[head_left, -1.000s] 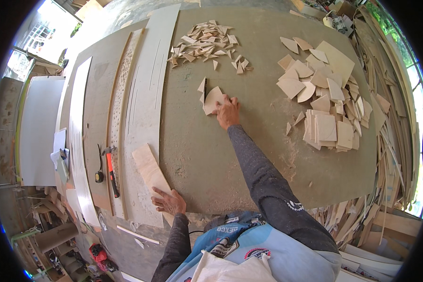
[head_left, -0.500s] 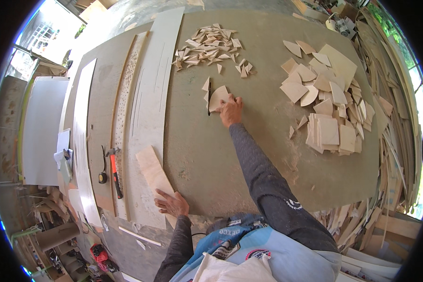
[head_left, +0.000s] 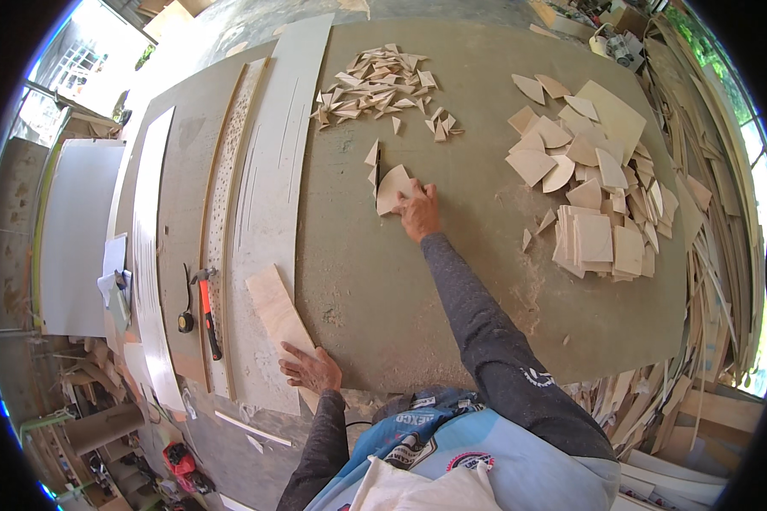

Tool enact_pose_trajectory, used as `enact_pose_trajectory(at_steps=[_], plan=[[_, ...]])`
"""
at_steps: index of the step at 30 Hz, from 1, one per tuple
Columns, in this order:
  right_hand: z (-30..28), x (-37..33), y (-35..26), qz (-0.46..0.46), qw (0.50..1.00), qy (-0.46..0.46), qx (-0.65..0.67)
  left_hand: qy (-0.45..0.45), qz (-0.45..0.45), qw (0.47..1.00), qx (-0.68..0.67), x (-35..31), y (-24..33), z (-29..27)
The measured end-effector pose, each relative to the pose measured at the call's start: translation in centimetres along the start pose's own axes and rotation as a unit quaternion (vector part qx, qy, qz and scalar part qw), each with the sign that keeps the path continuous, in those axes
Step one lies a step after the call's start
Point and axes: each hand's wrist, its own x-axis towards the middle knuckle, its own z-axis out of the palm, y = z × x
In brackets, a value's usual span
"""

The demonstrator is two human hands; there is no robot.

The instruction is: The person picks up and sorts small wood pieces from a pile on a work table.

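Note:
My right hand (head_left: 419, 210) holds a pale quarter-round piece of plywood (head_left: 391, 188) at its right side, fingers bent down onto it. The piece lies against a thin dark blade-like strip (head_left: 377, 170) on the brown tabletop. Just left of that strip is a small pointed offcut (head_left: 371, 153). My left hand (head_left: 312, 370) rests with fingers spread across the lower part of a long pale wooden board (head_left: 274, 305), near the table's front edge.
A heap of small pointed offcuts (head_left: 373, 83) lies at the far middle. Several curved and square plywood pieces (head_left: 584, 170) are piled on the right. At left are a hammer (head_left: 207, 311), a tape measure (head_left: 186, 322) and a long white panel (head_left: 273, 153). Wood strips (head_left: 714, 170) lean beyond the right edge.
My right hand has drawn the plywood piece slightly toward me along the dark strip. The left hand and the board under it have stayed put.

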Motion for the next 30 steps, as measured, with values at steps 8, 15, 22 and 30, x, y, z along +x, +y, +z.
enact_pose_trajectory(at_steps=[8, 15, 22, 30], plan=[[0.6, 0.6, 0.2, 0.022, 1.0, 0.016, -0.002, -0.009, -0.004, 1.0, -0.01, 0.0, 0.4, -0.5], [0.6, 0.6, -0.4, 0.037, 0.999, 0.036, -0.003, -0.012, -0.013, 1.0, -0.001, 0.0, 0.2, -0.4], [2.2, 1.4, 0.5, 0.04, 0.999, 0.023, -0.024, -0.014, -0.01, 1.0, -0.011, 0.0, 0.7, -0.8], [3.7, 2.0, -0.1, 0.077, 0.996, 0.031, -0.027, -0.004, -0.02, 1.0, -0.009, 0.2, 0.1, -0.2]])
